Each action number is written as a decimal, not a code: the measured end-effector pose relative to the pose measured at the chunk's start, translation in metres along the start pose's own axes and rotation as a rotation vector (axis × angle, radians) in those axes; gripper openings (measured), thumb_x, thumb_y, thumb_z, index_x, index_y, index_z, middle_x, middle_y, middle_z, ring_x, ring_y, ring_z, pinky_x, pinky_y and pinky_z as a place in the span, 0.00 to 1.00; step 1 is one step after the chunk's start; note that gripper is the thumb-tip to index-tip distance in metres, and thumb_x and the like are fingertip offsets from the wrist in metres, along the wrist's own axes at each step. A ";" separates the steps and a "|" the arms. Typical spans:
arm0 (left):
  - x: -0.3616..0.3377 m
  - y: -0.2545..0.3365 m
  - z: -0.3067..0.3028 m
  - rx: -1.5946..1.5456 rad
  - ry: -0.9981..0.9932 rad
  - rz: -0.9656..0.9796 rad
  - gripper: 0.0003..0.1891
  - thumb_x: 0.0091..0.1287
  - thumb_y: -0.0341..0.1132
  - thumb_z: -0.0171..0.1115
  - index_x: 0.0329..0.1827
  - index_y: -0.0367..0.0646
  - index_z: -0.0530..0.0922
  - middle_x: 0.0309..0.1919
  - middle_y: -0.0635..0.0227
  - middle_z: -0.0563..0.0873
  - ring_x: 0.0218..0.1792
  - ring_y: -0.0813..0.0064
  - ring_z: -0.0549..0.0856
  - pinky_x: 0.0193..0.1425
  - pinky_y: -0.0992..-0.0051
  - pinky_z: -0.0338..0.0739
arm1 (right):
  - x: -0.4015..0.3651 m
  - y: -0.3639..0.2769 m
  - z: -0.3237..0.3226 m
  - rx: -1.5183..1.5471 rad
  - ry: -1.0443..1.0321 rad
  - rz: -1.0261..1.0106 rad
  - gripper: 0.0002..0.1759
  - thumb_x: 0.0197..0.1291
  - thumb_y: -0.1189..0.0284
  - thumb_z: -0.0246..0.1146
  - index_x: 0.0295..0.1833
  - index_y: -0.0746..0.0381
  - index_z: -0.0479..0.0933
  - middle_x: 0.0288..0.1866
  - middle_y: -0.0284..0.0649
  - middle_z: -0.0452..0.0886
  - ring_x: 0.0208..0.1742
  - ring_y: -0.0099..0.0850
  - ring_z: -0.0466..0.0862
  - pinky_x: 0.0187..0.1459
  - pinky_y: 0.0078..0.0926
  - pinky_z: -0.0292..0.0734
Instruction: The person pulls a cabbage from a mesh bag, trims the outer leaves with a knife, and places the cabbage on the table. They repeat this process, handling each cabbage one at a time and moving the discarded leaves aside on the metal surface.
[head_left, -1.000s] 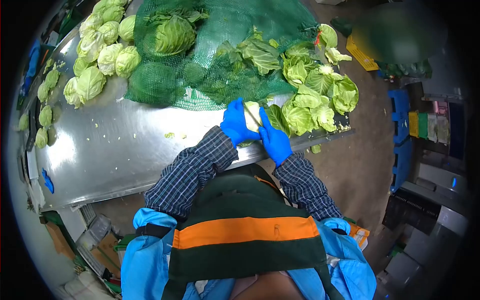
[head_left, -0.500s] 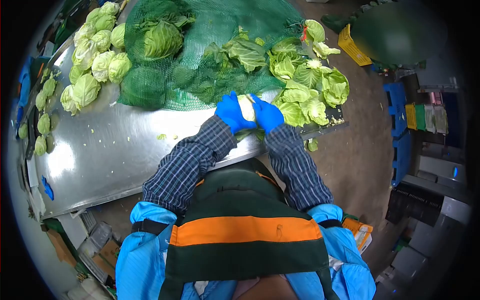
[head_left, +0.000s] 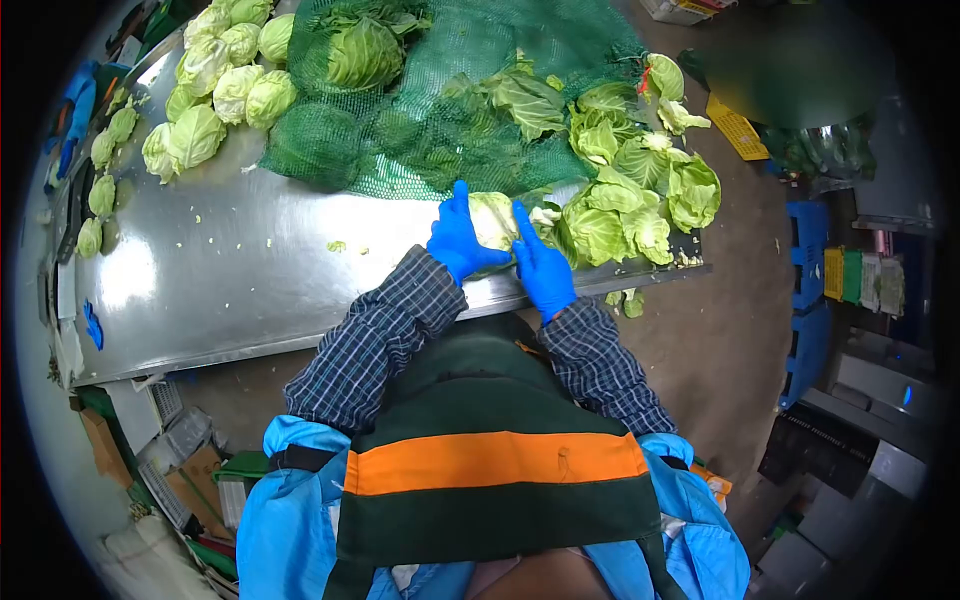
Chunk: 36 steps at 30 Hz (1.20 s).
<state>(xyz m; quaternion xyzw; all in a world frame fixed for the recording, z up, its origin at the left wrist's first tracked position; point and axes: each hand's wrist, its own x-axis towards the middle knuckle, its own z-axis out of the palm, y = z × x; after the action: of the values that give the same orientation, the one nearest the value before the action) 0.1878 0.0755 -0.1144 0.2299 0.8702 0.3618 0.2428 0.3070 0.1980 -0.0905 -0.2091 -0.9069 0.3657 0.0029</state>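
A pale green cabbage [head_left: 491,219] lies on the metal table [head_left: 260,290] near its front edge, between my two gloved hands. My left hand [head_left: 459,240] grips its left and near side, thumb spread from the fingers. Against its right side rests my right hand [head_left: 543,268], index finger stretched along it and thumb near the left thumb. The right hand's other fingers are partly hidden. Just right of the cabbage is a heap of loose cabbage leaves [head_left: 610,220]. Beyond my hands lies a green mesh sack [head_left: 440,90] with leafy cabbages inside.
Trimmed cabbages [head_left: 235,90] are grouped at the back left, with several more along the left edge. A blue glove [head_left: 93,325] lies at the left end. Small leaf scraps dot the metal. Blue crates [head_left: 806,300] and a yellow crate [head_left: 738,128] stand on the floor at right.
The view has shifted, so the table appears moved up and right. My right hand has drawn slightly back and its fingers have straightened; more of the cabbage shows between the hands.
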 end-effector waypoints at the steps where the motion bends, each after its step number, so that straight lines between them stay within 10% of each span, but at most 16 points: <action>1: 0.002 0.002 -0.001 0.030 -0.015 -0.012 0.72 0.27 0.59 0.79 0.74 0.39 0.43 0.58 0.45 0.67 0.53 0.44 0.75 0.56 0.54 0.73 | -0.001 -0.001 0.004 -0.066 -0.002 0.011 0.33 0.67 0.61 0.50 0.75 0.42 0.48 0.18 0.54 0.74 0.20 0.50 0.77 0.24 0.46 0.69; 7: 0.009 0.027 -0.014 0.155 -0.114 -0.101 0.71 0.28 0.58 0.80 0.73 0.36 0.45 0.59 0.43 0.67 0.56 0.45 0.74 0.59 0.57 0.73 | 0.007 0.003 0.005 -0.098 0.016 -0.030 0.34 0.67 0.62 0.50 0.76 0.42 0.45 0.21 0.55 0.76 0.22 0.50 0.77 0.25 0.48 0.69; 13: 0.009 0.023 -0.011 0.230 -0.142 -0.105 0.69 0.29 0.59 0.79 0.72 0.34 0.47 0.58 0.43 0.67 0.55 0.45 0.75 0.58 0.57 0.73 | 0.035 0.010 -0.012 -0.190 0.152 0.203 0.24 0.69 0.58 0.46 0.69 0.45 0.64 0.35 0.56 0.81 0.34 0.54 0.81 0.37 0.48 0.75; 17: 0.004 -0.048 0.003 -0.144 0.000 0.153 0.70 0.27 0.54 0.82 0.72 0.35 0.47 0.60 0.45 0.66 0.60 0.48 0.71 0.63 0.57 0.69 | 0.034 0.075 -0.012 -0.181 0.164 0.142 0.21 0.69 0.60 0.47 0.66 0.46 0.69 0.29 0.51 0.81 0.27 0.46 0.81 0.31 0.41 0.75; 19: -0.001 -0.078 0.010 -0.576 -0.006 0.244 0.70 0.23 0.49 0.84 0.72 0.36 0.49 0.63 0.48 0.63 0.64 0.51 0.65 0.69 0.59 0.62 | 0.024 0.089 -0.006 0.007 0.121 0.194 0.22 0.70 0.61 0.49 0.67 0.47 0.68 0.20 0.40 0.76 0.16 0.29 0.74 0.22 0.30 0.71; 23: -0.021 -0.065 0.001 -0.536 0.046 0.282 0.66 0.25 0.42 0.83 0.73 0.41 0.52 0.65 0.53 0.63 0.65 0.52 0.66 0.70 0.62 0.61 | 0.013 0.080 -0.017 0.269 0.038 0.393 0.22 0.68 0.60 0.50 0.67 0.45 0.68 0.18 0.41 0.72 0.20 0.28 0.74 0.28 0.31 0.70; 36: -0.012 0.002 -0.003 0.043 0.148 0.281 0.62 0.31 0.40 0.79 0.72 0.37 0.51 0.65 0.44 0.66 0.55 0.43 0.75 0.57 0.56 0.73 | -0.005 0.004 0.013 -0.121 0.004 0.029 0.32 0.68 0.61 0.48 0.76 0.42 0.46 0.17 0.52 0.75 0.16 0.44 0.75 0.22 0.45 0.69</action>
<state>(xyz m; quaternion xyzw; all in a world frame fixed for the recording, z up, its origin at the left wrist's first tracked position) 0.1954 0.0681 -0.1077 0.3271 0.8527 0.3893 0.1200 0.3112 0.1903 -0.1017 -0.2227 -0.9242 0.3099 -0.0129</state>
